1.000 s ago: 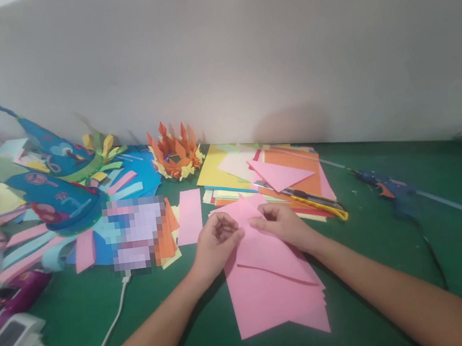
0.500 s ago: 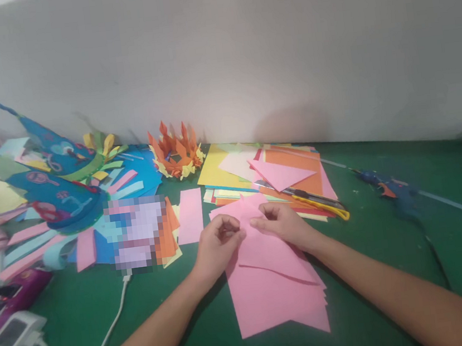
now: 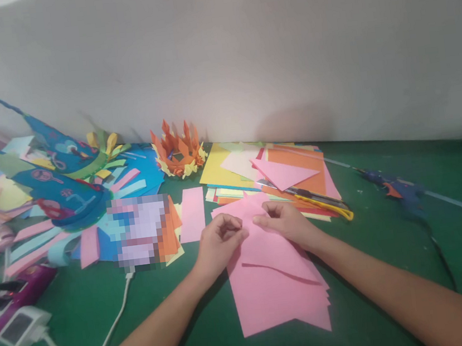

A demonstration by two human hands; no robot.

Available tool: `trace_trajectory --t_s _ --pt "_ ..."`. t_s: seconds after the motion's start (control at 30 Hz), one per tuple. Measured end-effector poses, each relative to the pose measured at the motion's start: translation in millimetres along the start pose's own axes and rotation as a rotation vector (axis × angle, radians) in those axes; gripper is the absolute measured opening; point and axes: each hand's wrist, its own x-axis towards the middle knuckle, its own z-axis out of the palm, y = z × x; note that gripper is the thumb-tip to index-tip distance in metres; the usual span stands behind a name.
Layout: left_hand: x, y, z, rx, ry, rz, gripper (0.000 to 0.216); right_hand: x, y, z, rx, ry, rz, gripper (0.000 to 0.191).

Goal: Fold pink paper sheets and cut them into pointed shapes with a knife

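Observation:
My left hand (image 3: 218, 243) and my right hand (image 3: 284, 223) rest side by side on the top sheet of a stack of pink paper (image 3: 275, 280) lying on the green table (image 3: 374, 245). Both hands have curled fingers that pinch the far edge of the top pink sheet (image 3: 265, 247), which is partly folded over. The fingertips of the two hands almost touch.
Behind the hands lie a pile of coloured sheets (image 3: 264, 171), a yellow utility knife (image 3: 323, 204) and a pink strip (image 3: 192, 214). An orange paper crown (image 3: 178, 151) stands by the wall. A blue glue gun (image 3: 393, 189) lies right; paper crafts (image 3: 60, 188) and a white cable (image 3: 114, 316) left.
The view has shifted slightly, so everything sits a little further right. Both hands stay pinched on the pink sheet with barely any motion.

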Motion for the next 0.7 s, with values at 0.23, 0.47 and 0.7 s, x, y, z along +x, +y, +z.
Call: trace_trajectory --t_s 0.23,0.47,0.7 --pt "-1.2 -2.1 0.6 0.037 0.011 -0.077 0.024 -0.8 -1.3 0.4 -0.023 0.027 0.011 0.051" --pt "0.4 -1.1 0.6 0.017 0.009 -0.074 0.025 -1.5 -2.2 1.6 0.009 0.037 0.036 0.05" --pt "-0.5 0.0 0.5 0.092 -0.023 0.025 0.01 -2.0 -4.1 1.9 -0.022 0.055 0.003 0.055"
